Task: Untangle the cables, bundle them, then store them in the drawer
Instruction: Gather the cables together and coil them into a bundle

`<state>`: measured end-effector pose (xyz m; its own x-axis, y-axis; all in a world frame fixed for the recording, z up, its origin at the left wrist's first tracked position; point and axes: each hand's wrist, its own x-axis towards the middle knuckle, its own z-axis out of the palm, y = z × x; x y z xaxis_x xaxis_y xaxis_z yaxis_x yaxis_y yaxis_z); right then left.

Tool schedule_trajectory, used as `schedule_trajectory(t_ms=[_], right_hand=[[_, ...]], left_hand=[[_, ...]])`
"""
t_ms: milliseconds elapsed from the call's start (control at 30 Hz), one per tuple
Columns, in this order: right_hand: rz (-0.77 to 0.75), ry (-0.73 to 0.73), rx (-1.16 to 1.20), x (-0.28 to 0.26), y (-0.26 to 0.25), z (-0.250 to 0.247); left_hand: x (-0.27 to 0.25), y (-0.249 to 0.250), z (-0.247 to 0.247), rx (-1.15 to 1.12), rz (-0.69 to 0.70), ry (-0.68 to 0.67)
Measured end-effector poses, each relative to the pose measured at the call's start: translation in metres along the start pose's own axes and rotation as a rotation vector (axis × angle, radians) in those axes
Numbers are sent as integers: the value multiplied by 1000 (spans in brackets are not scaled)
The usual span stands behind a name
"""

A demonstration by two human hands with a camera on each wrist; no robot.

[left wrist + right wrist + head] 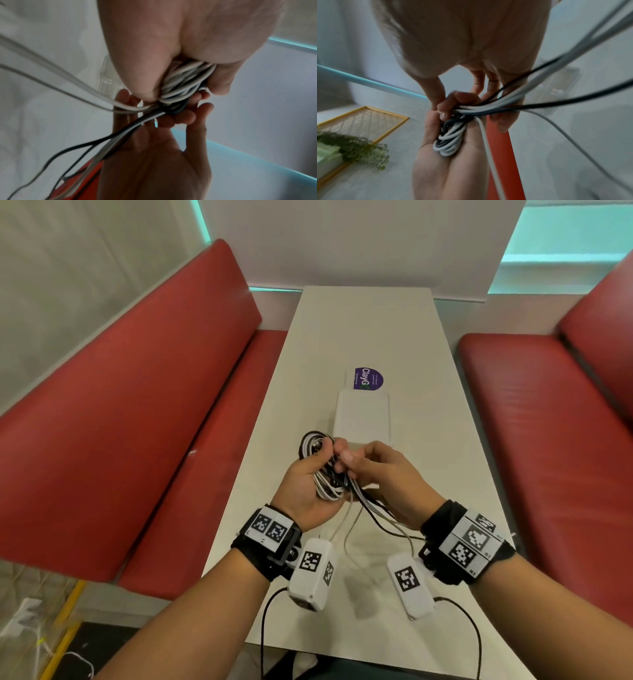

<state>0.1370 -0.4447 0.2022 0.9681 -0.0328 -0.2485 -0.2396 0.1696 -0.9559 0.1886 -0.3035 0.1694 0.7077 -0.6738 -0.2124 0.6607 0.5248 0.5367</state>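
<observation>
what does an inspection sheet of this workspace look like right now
surface: white table, long and narrow.
job's things: coil of cables, white and black, held above the table; white drawer box behind the hands.
clutter: purple sticker past the box.
grippers: left hand grips the coil; right hand pinches strands beside it.
cables: loose ends trail toward the person, not yet wound.
surroundings: red benches on both sides, white wall behind.

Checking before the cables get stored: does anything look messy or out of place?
Yes. The left hand grips a coiled bundle, but several loose cable ends trail from it past the right hand onto the table, not wound in.
</observation>
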Motion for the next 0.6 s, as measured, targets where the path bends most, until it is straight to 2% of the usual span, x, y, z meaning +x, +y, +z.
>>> schedule_trajectory(t_ms=[133, 200, 267, 333, 367, 400, 467, 600], right_hand=[[112, 4, 133, -1, 7, -2], [91, 38, 148, -2, 10, -4], [-115, 150, -92, -7, 15, -4], [-441, 235, -482, -15, 21, -3], [-558, 204, -598, -19, 21, 1], [-613, 155, -678, -22, 20, 5], [-598, 132, -745, -21, 23, 12], [-471, 231, -792, -17, 21, 21]], left_hand=[[-2, -5, -3, -24, 97, -61], [-1, -6, -3, -33, 130, -67], [0, -5, -4, -37, 159, -46], [0, 0, -4, -57, 159, -31], [-1, 2, -3, -69, 144, -37], [-1, 3, -2, -75, 126, -43], [-2, 4, 1, -64, 103, -51], [1, 2, 4, -56, 144, -54]])
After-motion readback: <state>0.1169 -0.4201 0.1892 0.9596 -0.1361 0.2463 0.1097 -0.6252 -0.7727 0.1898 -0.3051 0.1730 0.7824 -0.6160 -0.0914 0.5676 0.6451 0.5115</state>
